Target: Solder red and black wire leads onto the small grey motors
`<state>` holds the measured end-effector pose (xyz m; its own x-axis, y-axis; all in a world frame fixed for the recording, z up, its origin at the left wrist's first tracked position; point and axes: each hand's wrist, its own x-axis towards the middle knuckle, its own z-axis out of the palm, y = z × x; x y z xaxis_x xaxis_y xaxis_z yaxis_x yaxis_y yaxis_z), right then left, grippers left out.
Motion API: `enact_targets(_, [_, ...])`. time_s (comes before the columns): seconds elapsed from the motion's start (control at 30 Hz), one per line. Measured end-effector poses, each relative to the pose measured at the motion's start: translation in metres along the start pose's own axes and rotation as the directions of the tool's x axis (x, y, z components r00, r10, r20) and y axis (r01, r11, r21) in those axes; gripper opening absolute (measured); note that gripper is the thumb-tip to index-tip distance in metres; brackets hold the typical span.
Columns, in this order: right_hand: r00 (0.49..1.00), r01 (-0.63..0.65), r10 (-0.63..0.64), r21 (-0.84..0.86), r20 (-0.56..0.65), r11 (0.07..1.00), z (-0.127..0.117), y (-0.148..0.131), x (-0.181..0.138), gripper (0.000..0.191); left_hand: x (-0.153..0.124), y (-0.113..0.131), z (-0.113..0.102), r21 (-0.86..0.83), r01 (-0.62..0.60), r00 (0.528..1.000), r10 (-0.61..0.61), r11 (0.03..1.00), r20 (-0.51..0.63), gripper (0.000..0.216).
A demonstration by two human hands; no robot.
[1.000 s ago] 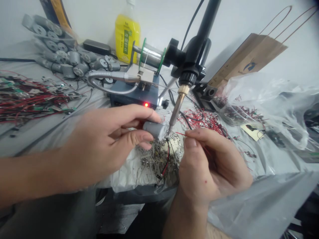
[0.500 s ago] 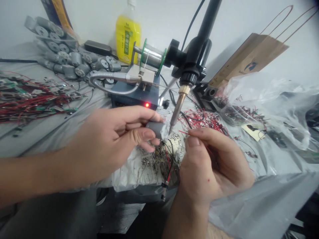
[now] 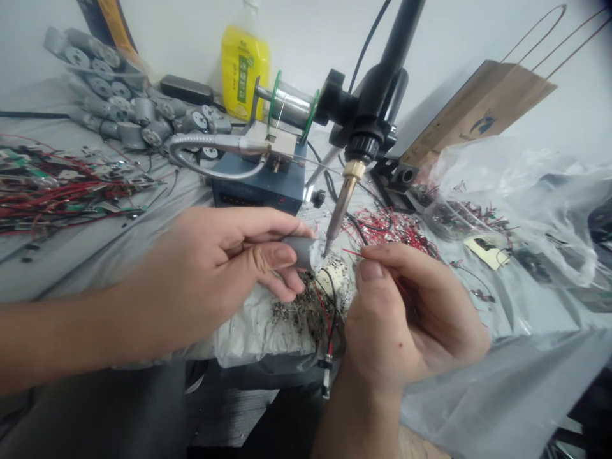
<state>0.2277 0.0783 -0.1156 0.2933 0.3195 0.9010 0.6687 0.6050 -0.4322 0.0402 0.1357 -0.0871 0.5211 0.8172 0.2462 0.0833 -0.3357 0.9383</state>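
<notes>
My left hand (image 3: 239,258) is closed around a small grey electric motor (image 3: 302,252), its white end turned to the right. The tip of a clamped soldering iron (image 3: 340,213) points down at that end; whether they touch I cannot tell. Between thumb and forefinger, my right hand (image 3: 406,312) pinches a thin red wire (image 3: 352,253), whose free end sticks out leftward, apart from the iron. Below the motor hang a black and a red lead (image 3: 329,319) with a small part at the bottom.
Behind the hands stands a blue solder feeder (image 3: 258,185) with a solder spool (image 3: 294,102). Motors (image 3: 143,111) are heaped at the back left, wired parts (image 3: 62,191) at the left. Red wire pieces (image 3: 396,233), a plastic bag (image 3: 521,185) and a paper bag (image 3: 478,115) lie right.
The red light on the feeder has gone dim. The small part on the hanging leads has swung slightly right and down. Both hands keep nearly the same place.
</notes>
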Motion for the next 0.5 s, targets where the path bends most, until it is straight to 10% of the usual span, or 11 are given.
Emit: enact_targets(0.5, [0.998,-0.069,0.068,0.064,0.019,0.996,-0.0013,-0.0019,-0.0006,0.022,-0.0007,0.0044,-0.0004,0.044,0.053,0.999,-0.053,0.998,0.003,0.022])
